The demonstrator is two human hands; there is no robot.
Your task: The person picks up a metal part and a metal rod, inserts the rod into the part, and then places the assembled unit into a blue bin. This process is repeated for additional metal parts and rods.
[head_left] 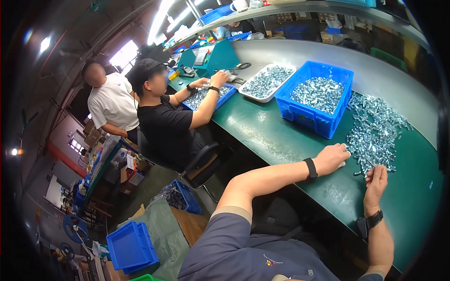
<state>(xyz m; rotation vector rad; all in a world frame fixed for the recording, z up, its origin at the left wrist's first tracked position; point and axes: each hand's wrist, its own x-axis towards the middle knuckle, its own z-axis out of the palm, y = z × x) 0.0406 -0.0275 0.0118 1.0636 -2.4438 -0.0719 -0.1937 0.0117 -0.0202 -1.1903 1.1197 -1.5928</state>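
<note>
A loose heap of small shiny metal parts is spread over the green tabletop at the right. My left hand, with a dark band on its wrist, rests at the heap's left edge. Its fingers are curled inward, and something white shows at the fingertips; what they hold is hidden. At the near edge of the heap, my right hand has thumb and fingers pinched together beside the parts. What is between them is too small to make out. A dark watch is on my right wrist.
A blue crate full of similar parts stands beyond my left hand, beside a white tray of them. A seated co-worker handles a blue tray further left; another person stands behind. Blue bins sit at lower left.
</note>
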